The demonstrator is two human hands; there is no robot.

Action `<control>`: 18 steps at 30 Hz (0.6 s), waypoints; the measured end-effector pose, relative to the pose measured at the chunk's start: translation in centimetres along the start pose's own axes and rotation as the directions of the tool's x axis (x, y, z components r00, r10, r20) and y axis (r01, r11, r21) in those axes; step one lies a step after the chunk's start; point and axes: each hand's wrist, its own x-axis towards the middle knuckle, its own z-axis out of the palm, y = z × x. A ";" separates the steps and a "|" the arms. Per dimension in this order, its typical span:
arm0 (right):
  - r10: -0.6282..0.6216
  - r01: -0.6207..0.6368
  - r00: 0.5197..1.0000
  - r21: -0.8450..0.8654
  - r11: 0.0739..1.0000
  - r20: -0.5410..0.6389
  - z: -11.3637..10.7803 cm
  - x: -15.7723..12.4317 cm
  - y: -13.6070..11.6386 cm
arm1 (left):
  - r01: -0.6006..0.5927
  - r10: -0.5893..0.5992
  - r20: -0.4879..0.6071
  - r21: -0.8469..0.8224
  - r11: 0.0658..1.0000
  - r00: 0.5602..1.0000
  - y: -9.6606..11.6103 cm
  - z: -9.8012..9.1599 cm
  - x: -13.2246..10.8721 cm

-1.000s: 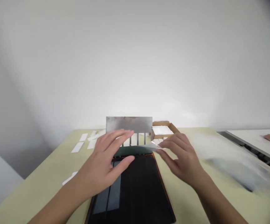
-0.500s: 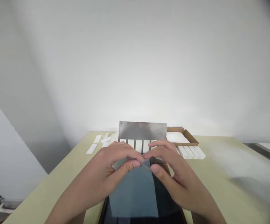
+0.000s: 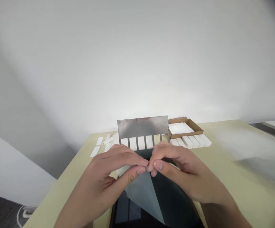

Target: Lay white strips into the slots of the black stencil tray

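We hold the thin translucent film (image 3: 142,193) by its top corner, fingertips of our 2 hands, left hand (image 3: 108,177) and right hand (image 3: 182,177), clamped on it. It is lifted off the dark panel (image 3: 175,202); its lower edge is out of view. Behind it stands the slotted metal plate (image 3: 142,126).

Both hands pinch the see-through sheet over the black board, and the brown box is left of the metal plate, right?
No. In the head view the brown box sits right of the metal plate, not left. The left hand and right hand do pinch the see-through sheet over the black board.
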 end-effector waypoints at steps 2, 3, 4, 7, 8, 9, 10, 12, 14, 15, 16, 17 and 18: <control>-0.009 0.010 1.000 -0.043 0.999 0.024 -0.3 0.0 0.0 | -0.019 0.019 0.008 -0.012 1.000 1.000 -0.1 0.0 0.1; -0.013 0.015 1.000 -0.084 0.996 0.023 -0.4 0.1 0.0 | -0.018 0.018 0.010 -0.016 1.000 1.000 -0.2 0.1 0.1; -0.016 0.017 1.000 -0.127 0.992 0.013 -0.5 0.1 0.0 | -0.011 0.011 0.014 -0.018 1.000 1.000 -0.3 0.1 0.1; -0.020 0.022 1.000 -0.164 0.986 0.011 -0.5 0.2 -0.2 | -0.004 0.004 0.018 -0.031 1.000 1.000 -0.5 0.2 0.0; -0.022 0.025 0.999 -0.148 0.989 0.024 -0.4 0.2 -0.3 | -0.016 0.017 0.017 -0.037 0.999 1.000 -0.5 0.2 -0.1; -0.024 0.028 0.999 -0.142 0.989 0.027 -0.4 0.1 -0.5 | -0.033 0.033 0.015 -0.040 0.999 0.999 -0.5 0.2 -0.3; -0.030 0.032 0.999 -0.151 0.988 0.016 -0.3 0.1 -0.6 | -0.047 0.048 0.010 -0.035 0.998 0.999 -0.4 0.3 -0.4; -0.045 0.038 0.999 -0.191 0.981 -0.031 0.0 0.0 -0.8 | -0.072 0.072 -0.019 -0.009 0.997 0.997 -0.4 0.4 -0.6; -0.063 0.046 0.995 -0.200 0.979 -0.078 0.2 -0.1 -0.9 | -0.099 0.100 -0.054 0.014 0.995 0.994 -0.3 0.5 -0.6; -0.067 0.050 0.994 -0.185 0.981 -0.082 0.3 -0.1 -0.9 | -0.118 0.119 -0.057 0.020 0.993 0.991 -0.2 0.6 -0.5; -0.062 0.048 0.995 -0.166 0.985 -0.080 0.3 -0.2 -1.0 | -0.146 0.147 -0.051 0.022 0.989 0.988 -0.2 0.6 -0.5; -0.058 0.046 0.995 -0.147 0.988 -0.079 0.4 -0.3 -1.0 | -0.182 0.183 -0.039 0.021 0.983 0.982 -0.1 0.7 -0.4; -0.053 0.042 0.996 -0.130 0.991 -0.079 0.4 -0.4 -1.1 | -0.221 0.221 -0.028 0.018 0.975 0.975 0.0 0.7 -0.3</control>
